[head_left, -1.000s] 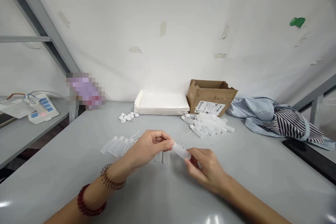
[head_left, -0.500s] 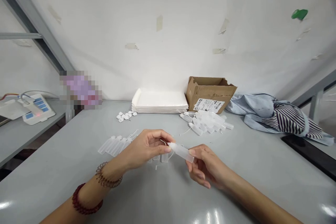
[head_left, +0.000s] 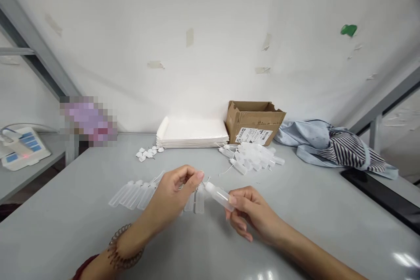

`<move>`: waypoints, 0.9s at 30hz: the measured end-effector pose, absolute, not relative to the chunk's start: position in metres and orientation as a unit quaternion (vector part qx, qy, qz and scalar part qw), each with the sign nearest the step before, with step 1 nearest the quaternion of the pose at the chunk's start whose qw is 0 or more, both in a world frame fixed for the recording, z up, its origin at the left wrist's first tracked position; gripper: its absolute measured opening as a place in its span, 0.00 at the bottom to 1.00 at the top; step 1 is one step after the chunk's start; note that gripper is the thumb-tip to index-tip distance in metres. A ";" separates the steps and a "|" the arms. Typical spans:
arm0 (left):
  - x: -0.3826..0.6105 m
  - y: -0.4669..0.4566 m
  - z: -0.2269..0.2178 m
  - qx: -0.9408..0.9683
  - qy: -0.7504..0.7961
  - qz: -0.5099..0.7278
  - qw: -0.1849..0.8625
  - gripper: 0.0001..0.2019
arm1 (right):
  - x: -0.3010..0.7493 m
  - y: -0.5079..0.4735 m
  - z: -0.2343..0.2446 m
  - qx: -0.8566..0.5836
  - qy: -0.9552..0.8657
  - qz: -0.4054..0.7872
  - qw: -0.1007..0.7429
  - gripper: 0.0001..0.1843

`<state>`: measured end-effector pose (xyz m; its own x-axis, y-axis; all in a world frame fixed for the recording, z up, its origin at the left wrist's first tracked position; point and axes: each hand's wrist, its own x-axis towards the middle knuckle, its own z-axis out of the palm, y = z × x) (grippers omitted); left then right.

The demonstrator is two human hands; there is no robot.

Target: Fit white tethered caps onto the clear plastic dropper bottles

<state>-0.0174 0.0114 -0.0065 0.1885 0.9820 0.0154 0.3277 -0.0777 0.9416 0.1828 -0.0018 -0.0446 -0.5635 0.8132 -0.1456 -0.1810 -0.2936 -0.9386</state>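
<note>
My right hand (head_left: pixel 251 214) holds a small translucent plastic bottle (head_left: pixel 220 197) by its base, between thumb and fingers. The bottle tilts, its white neck pointing up and left. Close to that neck, my left hand (head_left: pixel 179 188) pinches thumb and forefinger together; whatever is between them is too small to make out. A thin strand shows between those fingertips and the neck. Behind and beside the left hand lie similar bottles (head_left: pixel 134 194) in a row, partly hidden by it. More bottles (head_left: pixel 254 156) are heaped farther back on the right.
Small white caps (head_left: pixel 149 153) lie at the back left, near a stack of white trays (head_left: pixel 193 133). A cardboard box (head_left: pixel 254 122) stands behind the heap. Blue and striped cloth (head_left: pixel 328 142) and a black flat object (head_left: pixel 382 194) are on the right of the grey table (head_left: pixel 292 192).
My left fingertips have come off the bottle's neck and moved slightly up and left. The right hand still grips the bottle. The whole view has shifted a little.
</note>
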 end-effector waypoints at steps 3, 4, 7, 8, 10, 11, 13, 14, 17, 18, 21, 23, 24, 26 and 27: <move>-0.017 0.012 -0.010 0.654 0.527 0.318 0.440 0.23 | 0.182 -0.005 -0.045 -0.349 -0.534 0.692 0.338 0.19; -0.016 0.012 -0.010 0.658 0.518 0.304 0.454 0.23 | 0.182 -0.006 -0.045 -0.356 -0.549 0.677 0.337 0.19; -0.017 0.013 -0.009 0.664 0.484 0.286 0.493 0.23 | 0.182 -0.008 -0.044 -0.366 -0.577 0.650 0.332 0.20; -0.017 0.013 -0.008 0.662 0.475 0.280 0.507 0.22 | 0.182 -0.008 -0.044 -0.367 -0.580 0.648 0.332 0.20; -0.019 0.014 -0.004 0.658 0.467 0.262 0.530 0.21 | 0.183 -0.008 -0.043 -0.365 -0.577 0.652 0.330 0.21; -0.021 0.015 -0.002 0.656 0.465 0.253 0.538 0.20 | 0.183 -0.007 -0.043 -0.363 -0.573 0.658 0.328 0.21; -0.024 0.015 0.001 0.656 0.458 0.242 0.549 0.17 | 0.183 -0.006 -0.043 -0.358 -0.560 0.674 0.323 0.20; -0.026 0.016 0.002 0.658 0.451 0.240 0.554 0.16 | 0.183 -0.005 -0.043 -0.357 -0.551 0.682 0.322 0.20; -0.029 0.016 0.001 0.667 0.417 0.250 0.564 0.12 | 0.184 -0.004 -0.044 -0.355 -0.533 0.694 0.329 0.19; -0.029 0.016 0.000 0.670 0.408 0.257 0.564 0.11 | 0.184 -0.003 -0.044 -0.355 -0.533 0.694 0.331 0.18; -0.028 0.016 -0.001 0.685 0.394 0.274 0.549 0.09 | 0.184 -0.003 -0.043 -0.354 -0.542 0.687 0.330 0.17; -0.027 0.016 0.000 0.695 0.396 0.278 0.531 0.09 | 0.185 -0.004 -0.041 -0.353 -0.548 0.684 0.328 0.17; -0.027 0.015 0.000 0.698 0.400 0.278 0.524 0.09 | 0.185 -0.004 -0.041 -0.352 -0.551 0.682 0.328 0.16; -0.026 0.014 0.002 0.700 0.406 0.282 0.515 0.09 | 0.184 -0.004 -0.040 -0.352 -0.559 0.674 0.331 0.16; -0.026 0.014 0.002 0.699 0.412 0.283 0.511 0.09 | 0.184 -0.005 -0.039 -0.353 -0.564 0.668 0.333 0.17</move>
<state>-0.0259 0.0143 0.0022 0.5003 0.8655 -0.0254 0.2862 -0.1376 0.9482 0.1835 -0.0048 -0.0388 -0.5287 0.8434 -0.0960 -0.0457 -0.1413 -0.9889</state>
